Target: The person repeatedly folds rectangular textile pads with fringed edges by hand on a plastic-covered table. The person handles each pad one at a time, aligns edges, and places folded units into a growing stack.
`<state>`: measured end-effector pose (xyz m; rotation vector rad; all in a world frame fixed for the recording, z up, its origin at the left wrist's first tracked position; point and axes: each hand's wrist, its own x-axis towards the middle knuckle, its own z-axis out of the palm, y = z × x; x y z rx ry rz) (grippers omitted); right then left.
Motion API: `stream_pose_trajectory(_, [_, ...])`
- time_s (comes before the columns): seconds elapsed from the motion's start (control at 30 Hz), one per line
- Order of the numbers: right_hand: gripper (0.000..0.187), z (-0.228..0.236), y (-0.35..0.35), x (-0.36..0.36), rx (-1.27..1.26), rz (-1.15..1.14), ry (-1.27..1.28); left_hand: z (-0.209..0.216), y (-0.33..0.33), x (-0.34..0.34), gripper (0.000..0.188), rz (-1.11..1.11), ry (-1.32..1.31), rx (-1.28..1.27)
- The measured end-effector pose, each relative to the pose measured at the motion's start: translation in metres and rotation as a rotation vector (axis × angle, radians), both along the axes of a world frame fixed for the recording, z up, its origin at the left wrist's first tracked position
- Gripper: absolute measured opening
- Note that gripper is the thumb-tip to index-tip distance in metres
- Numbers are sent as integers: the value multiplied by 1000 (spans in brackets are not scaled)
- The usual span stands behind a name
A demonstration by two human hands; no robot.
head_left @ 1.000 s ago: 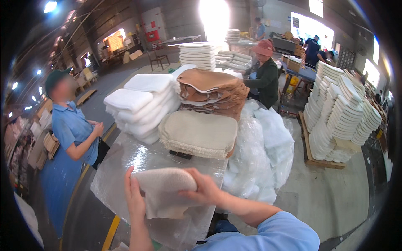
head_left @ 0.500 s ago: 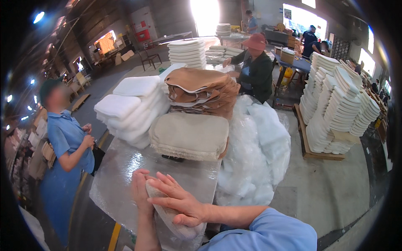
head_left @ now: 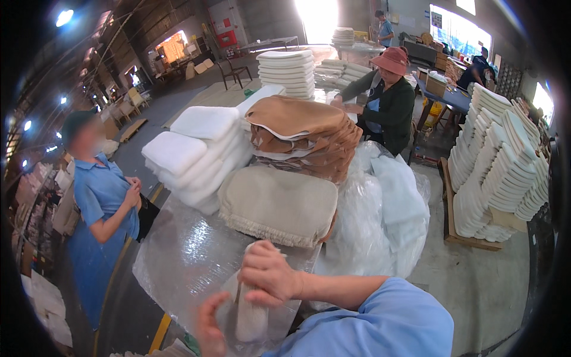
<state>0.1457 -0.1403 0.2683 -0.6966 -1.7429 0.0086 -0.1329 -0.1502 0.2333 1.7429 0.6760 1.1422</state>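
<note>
Head view: beige cloth (head_left: 252,324) sits clenched in the curled right hand (head_left: 267,275), beside the loosely spread, empty left hand (head_left: 210,328)

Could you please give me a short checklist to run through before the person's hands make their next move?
1. Right hand gripping the beige fabric piece: ok, closed around its upper part.
2. Left hand touching that piece: cannot tell; it is open beside it and blurred.
3. Piece spread out flat: not ok, it is gathered narrow under the right hand.
4. Beige stack out of the hands' way: ok, it sits beyond them.
5. Co-worker's hands away from the piece: ok, held together at left.
</note>
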Motion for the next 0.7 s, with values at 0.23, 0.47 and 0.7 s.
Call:
stream_pose_trajectory(0.23, [34, -11, 27, 27, -79, -126, -35, -10, 3, 33, 70, 360, 240, -8])
stream_pose_trajectory(0.47, [45, -25, 64, 34, -402, 97, 664, 10, 9, 55, 68, 391, 57, 7])
stream_pose_trajectory(0.7, [48, -24, 92, 18, -352, 334, 525, 51, 21, 63, 80, -89, 350, 223])
